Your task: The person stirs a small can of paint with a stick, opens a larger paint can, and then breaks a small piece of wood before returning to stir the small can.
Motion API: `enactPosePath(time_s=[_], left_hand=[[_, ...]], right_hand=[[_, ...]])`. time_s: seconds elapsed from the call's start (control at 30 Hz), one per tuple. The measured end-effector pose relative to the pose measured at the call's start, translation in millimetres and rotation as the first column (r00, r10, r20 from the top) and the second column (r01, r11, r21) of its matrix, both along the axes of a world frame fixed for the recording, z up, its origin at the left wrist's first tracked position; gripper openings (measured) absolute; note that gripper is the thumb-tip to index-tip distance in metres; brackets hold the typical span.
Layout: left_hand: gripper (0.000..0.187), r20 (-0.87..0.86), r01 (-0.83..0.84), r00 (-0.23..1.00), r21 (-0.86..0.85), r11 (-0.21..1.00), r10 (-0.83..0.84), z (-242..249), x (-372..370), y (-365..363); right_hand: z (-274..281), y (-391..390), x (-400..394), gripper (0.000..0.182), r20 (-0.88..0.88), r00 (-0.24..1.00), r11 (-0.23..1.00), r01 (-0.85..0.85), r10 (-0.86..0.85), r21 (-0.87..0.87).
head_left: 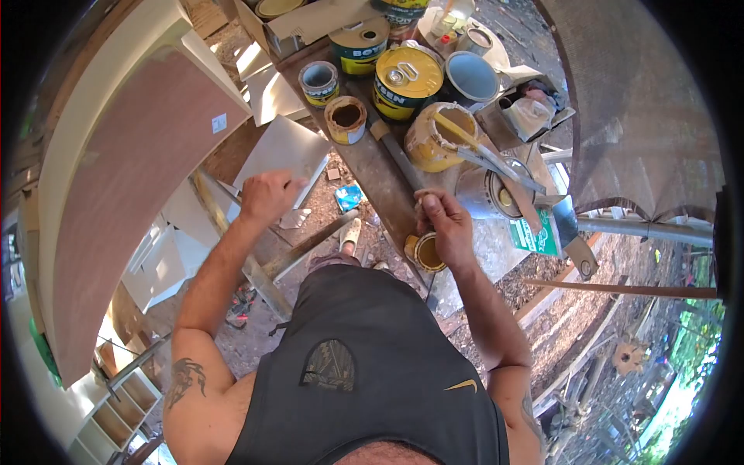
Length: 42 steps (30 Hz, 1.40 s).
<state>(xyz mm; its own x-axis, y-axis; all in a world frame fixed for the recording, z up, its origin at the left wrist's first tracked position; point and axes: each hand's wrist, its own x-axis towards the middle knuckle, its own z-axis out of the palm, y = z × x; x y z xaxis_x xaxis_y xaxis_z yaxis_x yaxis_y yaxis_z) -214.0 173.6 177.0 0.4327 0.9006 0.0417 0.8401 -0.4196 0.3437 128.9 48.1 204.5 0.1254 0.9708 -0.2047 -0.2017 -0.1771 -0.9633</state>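
Observation:
My left hand (pixel 267 195) hangs in the air left of the bench, fingers curled in, with nothing visible in it. Over the bench's near edge, my right hand (pixel 447 226) is closed in a pinch; what it holds is too small to make out. Just below those fingers stands a small open can (pixel 428 253) with brownish contents. A long dark flat bar (pixel 399 163) lies along the bench toward the right hand. Beyond it is a messy yellow tub (pixel 442 143) with a stick across its mouth.
On the bench (pixel 356 167) stand a closed yellow-lidded can (pixel 408 77), a brown-stained open can (pixel 346 120), a grey-lined can (pixel 471 77) and a box with rags (pixel 531 112). A large curved wooden panel (pixel 139 178) fills the left. Boards and a blue packet (pixel 348 198) lie below.

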Motion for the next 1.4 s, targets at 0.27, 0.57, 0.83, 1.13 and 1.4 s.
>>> enactPosePath(time_s=[0.27, 0.57, 0.83, 1.13, 1.4], left_hand=[[0.030, 0.485, 0.066, 0.851, -0.476, 0.877, 0.200, 20.2, 56.3, -27.5], [0.019, 0.768, 0.363, 0.580, -0.543, 0.757, 0.272, 38.0, 127.9, -60.9], [0.018, 0.765, 0.505, 0.403, -0.644, 0.575, 0.502, 47.5, 133.5, -60.8], [0.018, 0.771, 0.529, 0.423, -0.637, 0.560, 0.477, 50.1, 132.9, -58.0], [0.018, 0.853, 0.420, 0.423, -0.484, 0.768, 0.306, 55.1, 138.5, -64.6]], right_hand=[[2.3, 4.9, -11.6, 0.022, -0.162, 0.977, 0.990, -0.141, 0.141, 0.010], [16.8, 0.2, -26.7, 0.012, 0.122, 0.992, 0.996, -0.046, 0.036, 0.080], [21.2, -0.4, -22.7, 0.013, 0.503, 0.854, 0.864, -0.150, -0.132, 0.480], [27.5, 2.6, -10.7, 0.016, 0.551, 0.831, 0.832, -0.252, -0.076, 0.495], [24.4, -0.1, -25.4, 0.017, 0.098, 0.995, 0.979, -0.037, 0.017, 0.200]])
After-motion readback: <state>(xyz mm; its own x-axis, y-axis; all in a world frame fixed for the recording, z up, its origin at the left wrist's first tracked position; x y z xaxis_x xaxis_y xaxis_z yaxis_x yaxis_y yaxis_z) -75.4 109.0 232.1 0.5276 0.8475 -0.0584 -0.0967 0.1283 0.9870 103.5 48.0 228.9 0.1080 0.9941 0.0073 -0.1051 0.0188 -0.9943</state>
